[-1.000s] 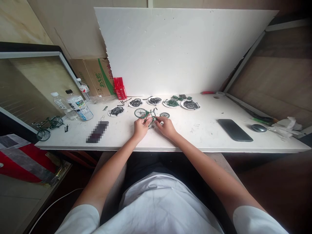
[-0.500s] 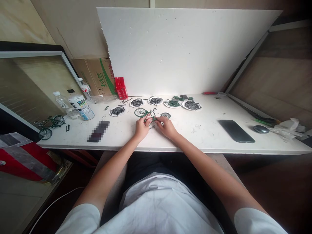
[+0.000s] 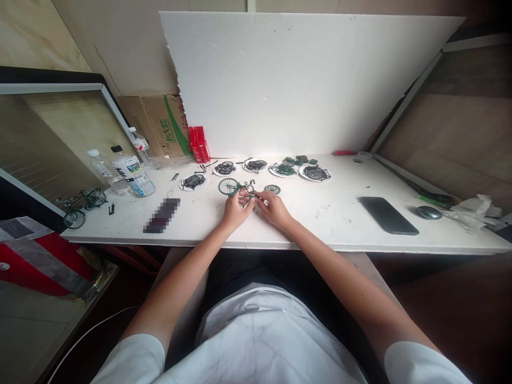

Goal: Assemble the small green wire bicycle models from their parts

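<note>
A small green model bicycle (image 3: 229, 186) is held just above the white table between both hands, its one spoked wheel pointing left. My left hand (image 3: 237, 209) is closed around the lower part of its frame. The fingertips of my right hand (image 3: 274, 207) pinch at the frame's right end, close to the left fingertips. Whatever small piece may be between them is hidden. Just beyond my right hand lies a loose dark spoked wheel (image 3: 272, 189) with a green rim.
Several white plates of bicycle parts, one with green frames (image 3: 283, 169), line the back. A finished model bicycle (image 3: 85, 205) stands far left near plastic bottles (image 3: 136, 173). To the right lie a black phone (image 3: 388, 215) and a mouse (image 3: 428, 212). A white foam board (image 3: 312, 80) leans behind.
My left hand has shifted slightly right, closer to the right fingertips. The model's wheel has moved a little left and toward the back. My right hand has barely moved.
</note>
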A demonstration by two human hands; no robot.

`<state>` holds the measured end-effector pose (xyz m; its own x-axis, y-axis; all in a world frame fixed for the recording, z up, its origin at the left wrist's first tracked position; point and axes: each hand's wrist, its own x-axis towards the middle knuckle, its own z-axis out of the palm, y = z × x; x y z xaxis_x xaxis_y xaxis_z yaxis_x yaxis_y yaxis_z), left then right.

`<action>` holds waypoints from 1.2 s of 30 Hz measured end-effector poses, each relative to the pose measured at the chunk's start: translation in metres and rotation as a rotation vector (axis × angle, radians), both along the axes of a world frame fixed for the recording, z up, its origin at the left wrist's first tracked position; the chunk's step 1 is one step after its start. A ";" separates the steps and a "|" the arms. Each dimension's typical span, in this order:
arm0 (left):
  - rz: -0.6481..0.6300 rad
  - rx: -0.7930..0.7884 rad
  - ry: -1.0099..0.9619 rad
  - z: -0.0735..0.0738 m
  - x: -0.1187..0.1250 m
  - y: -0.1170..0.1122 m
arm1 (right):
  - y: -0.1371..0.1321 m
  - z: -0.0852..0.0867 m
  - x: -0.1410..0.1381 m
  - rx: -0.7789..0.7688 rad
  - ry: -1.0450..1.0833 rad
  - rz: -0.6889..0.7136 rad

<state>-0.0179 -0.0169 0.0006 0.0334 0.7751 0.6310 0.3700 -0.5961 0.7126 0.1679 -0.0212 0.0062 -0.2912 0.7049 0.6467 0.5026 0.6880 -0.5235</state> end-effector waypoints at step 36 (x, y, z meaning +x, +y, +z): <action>0.079 0.007 -0.049 -0.018 -0.002 0.012 | -0.012 0.008 -0.004 -0.023 0.110 0.040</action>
<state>-0.0200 -0.0048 -0.0171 -0.0587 0.7698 0.6356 0.3809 -0.5713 0.7270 0.1643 -0.0336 0.0138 -0.2475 0.7090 0.6603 0.4136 0.6936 -0.5898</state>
